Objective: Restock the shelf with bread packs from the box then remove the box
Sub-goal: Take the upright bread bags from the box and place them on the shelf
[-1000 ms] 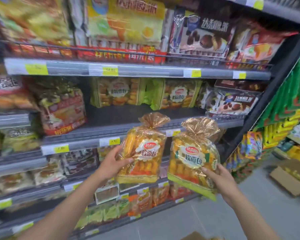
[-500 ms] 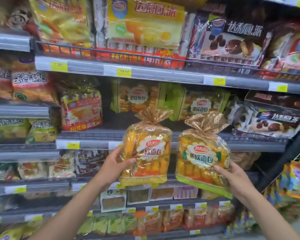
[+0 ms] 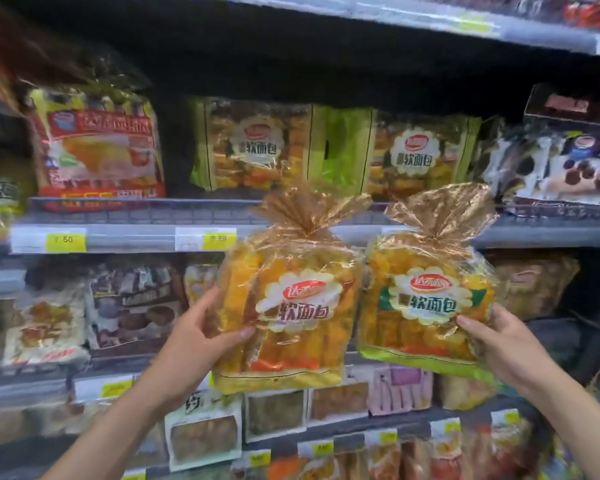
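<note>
I've got one crinkly clear-and-gold bread pack with an orange-yellow base [image 3: 284, 313] in my left hand [image 3: 194, 344], thumb across its front and fingers wrapped behind its left edge. My right hand [image 3: 499, 344] is clamped the same way on the matching bread pack with a green base [image 3: 426, 306], gripping its right edge. Both stand upright, twisted tops up, side by side and nearly touching. Everything turns on the grey shelf rail with yellow price tags [image 3: 136, 237]: the gathered tops overlap it, the bodies hang below it. Above that rail, at the back, sit two flat green-edged packs of the same bread [image 3: 333, 147], with open space in front. So I reckon both go up and forward over the rail, each hand about equally near. The box isn't in sight.
</note>
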`<state>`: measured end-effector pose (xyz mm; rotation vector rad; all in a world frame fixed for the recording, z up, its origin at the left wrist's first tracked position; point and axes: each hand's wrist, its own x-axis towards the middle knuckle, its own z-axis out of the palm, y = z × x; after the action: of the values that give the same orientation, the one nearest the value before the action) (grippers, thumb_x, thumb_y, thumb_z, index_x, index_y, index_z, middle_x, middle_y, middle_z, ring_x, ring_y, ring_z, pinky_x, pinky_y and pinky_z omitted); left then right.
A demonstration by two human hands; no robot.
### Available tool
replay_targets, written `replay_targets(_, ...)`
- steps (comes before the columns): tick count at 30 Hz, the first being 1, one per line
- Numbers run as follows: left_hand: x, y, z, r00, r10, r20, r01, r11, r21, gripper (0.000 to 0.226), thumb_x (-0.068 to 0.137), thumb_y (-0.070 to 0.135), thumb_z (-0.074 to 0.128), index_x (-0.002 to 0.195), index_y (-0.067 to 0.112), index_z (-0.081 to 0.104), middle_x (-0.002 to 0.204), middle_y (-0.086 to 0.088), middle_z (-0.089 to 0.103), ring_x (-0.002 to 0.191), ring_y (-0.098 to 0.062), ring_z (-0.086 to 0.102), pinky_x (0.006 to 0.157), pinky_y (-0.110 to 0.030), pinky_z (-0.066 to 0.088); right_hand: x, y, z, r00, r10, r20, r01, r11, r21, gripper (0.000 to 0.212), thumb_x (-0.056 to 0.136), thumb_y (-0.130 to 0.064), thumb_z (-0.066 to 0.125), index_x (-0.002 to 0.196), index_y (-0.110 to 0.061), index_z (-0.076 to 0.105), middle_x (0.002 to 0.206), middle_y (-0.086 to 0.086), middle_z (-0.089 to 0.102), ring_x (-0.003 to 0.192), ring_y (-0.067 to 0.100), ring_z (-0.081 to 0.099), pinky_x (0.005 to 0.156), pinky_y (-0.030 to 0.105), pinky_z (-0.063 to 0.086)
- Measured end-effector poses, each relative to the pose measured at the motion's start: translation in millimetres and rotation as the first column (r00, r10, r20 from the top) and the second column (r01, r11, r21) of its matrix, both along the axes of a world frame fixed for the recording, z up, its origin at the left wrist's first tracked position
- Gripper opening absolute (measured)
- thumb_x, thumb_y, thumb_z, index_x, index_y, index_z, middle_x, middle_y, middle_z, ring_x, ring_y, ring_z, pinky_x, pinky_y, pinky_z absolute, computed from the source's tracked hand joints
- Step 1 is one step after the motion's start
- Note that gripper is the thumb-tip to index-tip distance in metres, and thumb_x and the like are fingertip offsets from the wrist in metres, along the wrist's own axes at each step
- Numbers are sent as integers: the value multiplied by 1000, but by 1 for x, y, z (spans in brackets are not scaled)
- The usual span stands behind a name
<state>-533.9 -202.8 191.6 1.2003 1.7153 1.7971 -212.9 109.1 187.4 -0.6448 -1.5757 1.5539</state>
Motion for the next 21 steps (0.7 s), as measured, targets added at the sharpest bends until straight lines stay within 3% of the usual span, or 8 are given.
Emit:
replay_targets(2,1,8,-26,999,9,-53,-5,998,64,86,58,55,91,134,47,53,139,10,62,127,-16,59,109,-41,47,-3,12,-29,999,6,-34,-6,1000,29,36,88,-3,61,123,-14,62,120,7,74,104,19,73,86,33,60)
replay_targets(4,5,15,-51,997,26,-71,-16,991,136,55,70,27,83,120,39,61,119,8,74,112,-18,67,95,-28,55,-6,20,-56,999,16,-47,-13,998,66,41,85,-8,63,125,-12,61,123,9,73,110,24,71,89,36,59)
replay_targets(6,9,24,-71,996,21,-85,-5,983,183,46,73,16,76,116,29,64,109,8,76,105,-19,70,84,-24,59,-8,27,-78,996,14,-91,-5,995,95,40,84,-9,64,123,-13,62,122,8,73,111,25,70,86,34,61)
replay_targets(8,10,33,-90,997,27,-72,-11,976,216,42,77,12,75,114,28,63,102,17,77,99,-7,72,75,-17,58,-10,31,-94,992,23,-125,-9,993,116,38,85,-9,62,123,-15,63,121,7,74,110,22,71,81,31,62)
replay_targets(10,4,37,-108,997,47,-62,-31,971,239,47,79,13,76,120,30,61,104,21,76,101,-2,70,72,-12,54,-13,34,-107,988,37,-149,-19,992,121,39,85,-9,62,124,-15,62,124,8,72,111,23,70,85,33,61)
replay_targets(14,-10,41,-131,1000,24,13,-26,976,218,115,49,64,92,148,29,45,139,3,63,127,-22,60,106,-48,49,-18,42,-123,980,66,-187,-51,995,87,47,84,-8,60,131,-4,57,124,13,71,104,21,72,82,30,61)
replay_targets(18,-11,44,-136,995,-42,88,19,971,239,105,49,59,95,142,37,51,138,1,64,128,-29,59,108,-57,44,-23,53,-124,989,88,-120,-86,996,20,54,87,-11,63,140,-5,51,128,14,69,114,25,69,83,29,61)
replay_targets(21,-13,47,-135,996,-28,80,10,975,222,101,45,62,94,135,33,59,129,-2,70,120,-31,65,105,-57,47,-31,58,-114,995,93,-31,-95,995,-40,42,91,-13,63,132,-6,58,120,15,73,102,23,74,71,27,62)
